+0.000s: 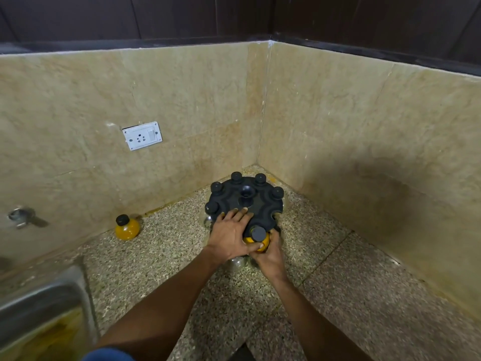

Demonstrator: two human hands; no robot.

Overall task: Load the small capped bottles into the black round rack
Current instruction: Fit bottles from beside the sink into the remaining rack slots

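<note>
The black round rack (263,199) stands in the counter's corner, with several black-capped bottles hanging in its rim slots; one cap (216,187) shows at the left. My left hand (229,237) lies flat on the rack's near top, thumb touching a yellow bottle. My right hand (269,256) is shut on that yellow black-capped bottle (257,238) at the rack's near rim slot. A second yellow bottle (127,227) stands alone on the counter by the left wall. Clear bottle bodies under the rack are mostly hidden.
A steel sink (44,303) sits at the near left, with a tap fitting (20,216) on the wall above it. A white socket plate (142,136) is on the left wall. Tiled walls close the speckled counter (338,295) behind and to the right.
</note>
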